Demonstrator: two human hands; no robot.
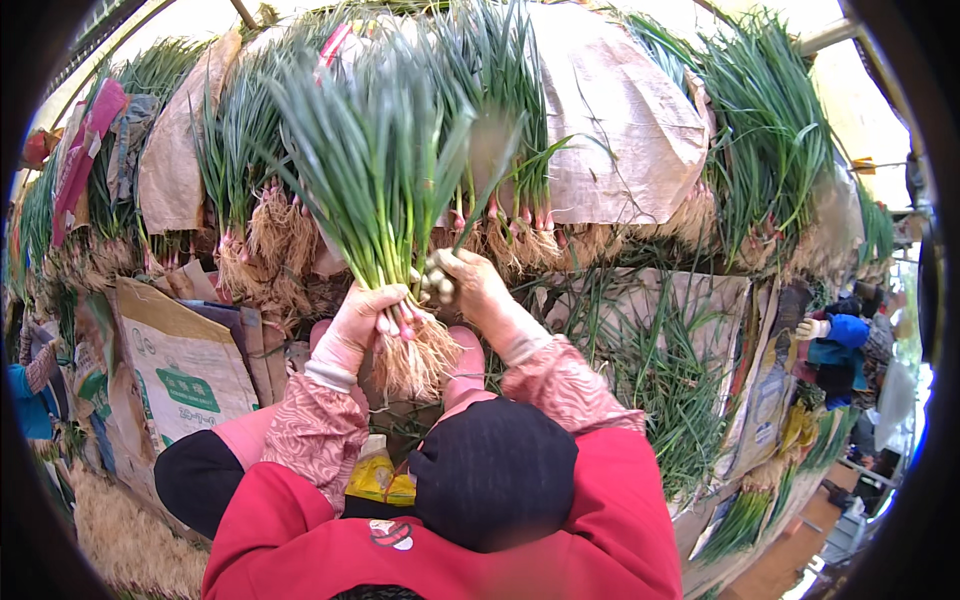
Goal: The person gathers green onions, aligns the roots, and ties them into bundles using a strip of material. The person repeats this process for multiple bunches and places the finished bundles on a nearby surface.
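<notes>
My left hand (358, 319) is closed around the lower stems of a bunch of green onions (382, 217), just above their pink-white bulbs. The leaves fan upward, blurred at the top, and the pale roots (416, 356) hang below the fist. Beside the bunch on the right is my right hand (469, 281), its fingers curled in and their tips pale and covered. A single long green leaf (491, 191) rises from the right fingertips, apparently pinched there; its lower end is hidden.
Green onions (765, 135) hang in a row ahead, partly under pale sheets (615, 127). Loose leaves (660, 375) lie on sacking at right. A printed sack (176, 367) stands at left, and a root pile (135, 525) lies lower left. Other people (844, 337) are at far right and left.
</notes>
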